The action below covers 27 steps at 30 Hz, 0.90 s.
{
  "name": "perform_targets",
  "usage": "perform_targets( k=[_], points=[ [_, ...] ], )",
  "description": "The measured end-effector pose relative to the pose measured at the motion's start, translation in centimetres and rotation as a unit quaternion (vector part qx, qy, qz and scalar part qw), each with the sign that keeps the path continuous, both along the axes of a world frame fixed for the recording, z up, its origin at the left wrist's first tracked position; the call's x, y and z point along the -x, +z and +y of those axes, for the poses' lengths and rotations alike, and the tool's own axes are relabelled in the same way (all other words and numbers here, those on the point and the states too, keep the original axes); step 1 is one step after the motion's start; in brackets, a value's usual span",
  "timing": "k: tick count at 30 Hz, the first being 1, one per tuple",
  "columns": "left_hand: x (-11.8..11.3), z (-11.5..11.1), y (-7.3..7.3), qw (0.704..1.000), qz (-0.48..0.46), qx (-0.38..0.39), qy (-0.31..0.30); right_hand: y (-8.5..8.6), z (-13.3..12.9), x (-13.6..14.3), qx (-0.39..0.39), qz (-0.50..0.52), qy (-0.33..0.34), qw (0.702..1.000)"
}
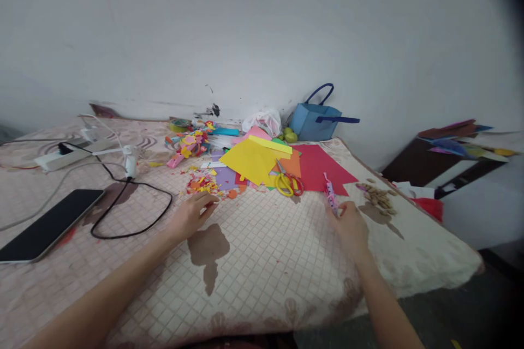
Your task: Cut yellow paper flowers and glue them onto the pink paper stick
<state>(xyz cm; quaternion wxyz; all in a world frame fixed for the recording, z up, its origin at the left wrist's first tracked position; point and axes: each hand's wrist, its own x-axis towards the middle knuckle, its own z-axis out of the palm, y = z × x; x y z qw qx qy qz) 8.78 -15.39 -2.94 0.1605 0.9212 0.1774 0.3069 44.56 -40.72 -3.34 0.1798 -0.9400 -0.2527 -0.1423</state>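
Note:
My left hand [192, 215] rests low over the tablecloth, just in front of a heap of red, yellow and orange paper scraps [200, 182]. Its fingers are loosely bent and apart from the thumb, with nothing visible in them. On the right, my right hand [351, 224] pinches the near end of a slim pink patterned thing, shaped like a pen [329, 194]. Its far end points toward a red paper sheet [319, 169]. Between the hands lie yellow-handled scissors [283, 181], beside a red-handled tool [297, 185] and a yellow paper sheet [251, 159].
A black-screened tablet [51, 223] and a black cable [123, 234] lie left, near a white power strip [73, 155]. Paper flowers [190, 144], a plastic bag [262, 120] and a blue bag [315, 121] stand along the wall. Peanuts [380, 199] sit right.

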Motion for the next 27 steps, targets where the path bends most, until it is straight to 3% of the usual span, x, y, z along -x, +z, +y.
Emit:
perform_targets(
  k=[4,8,17,27],
  points=[
    [0.2,-0.1,0.2,1.000,0.000,-0.007,0.008,-0.8,-0.6,-0.4,0.074,0.036,-0.016,0.996],
    [0.3,-0.1,0.4,1.000,-0.005,-0.002,0.004,-1.1,-0.9,-0.7,0.084,0.052,-0.008,0.995],
    [0.3,0.0,0.4,1.000,0.001,0.000,0.005,-1.1,-1.3,-2.6,-0.080,0.103,0.019,0.991],
    [0.3,0.0,0.5,1.000,0.002,-0.004,0.006,-0.6,-0.7,-5.6,-0.250,0.261,0.105,0.927]
  ],
)
